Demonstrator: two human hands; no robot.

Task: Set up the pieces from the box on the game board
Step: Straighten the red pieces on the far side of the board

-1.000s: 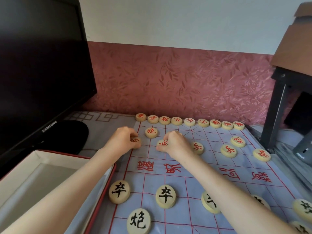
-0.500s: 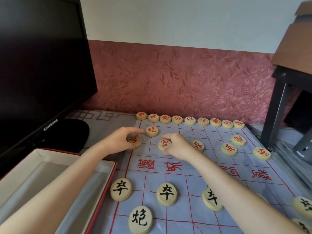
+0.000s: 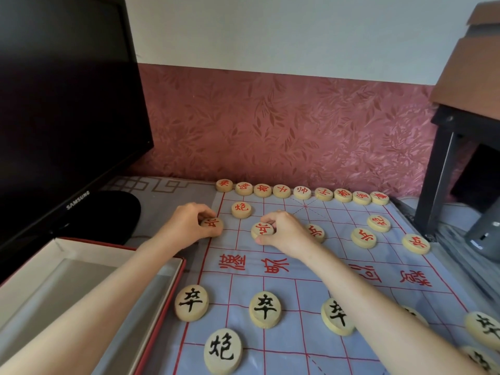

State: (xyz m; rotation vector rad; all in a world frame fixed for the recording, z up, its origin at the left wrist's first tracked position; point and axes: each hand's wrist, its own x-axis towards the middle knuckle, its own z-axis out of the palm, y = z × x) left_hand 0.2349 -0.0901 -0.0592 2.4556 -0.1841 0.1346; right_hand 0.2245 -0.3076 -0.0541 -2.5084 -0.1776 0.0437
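Fingers of your left hand (image 3: 186,226) and right hand (image 3: 281,231) each pinch a red soldier piece (image 3: 211,224), left one on the game board (image 3: 297,272) edge line.

Left of the grips, a black Samsung monitor (image 3: 65,104) on a round black stand (image 3: 119,212). Behind, pink leaf-patterned wallpaper (image 3: 284,125) under a white wall (image 3: 284,31). Far right, a black table leg (image 3: 438,180), a grey device (image 3: 484,234) beside it.

A home room: patterned wallpaper (image 3: 270,125), a monitor (image 3: 62,98) beside the game board (image 3: 311,269).
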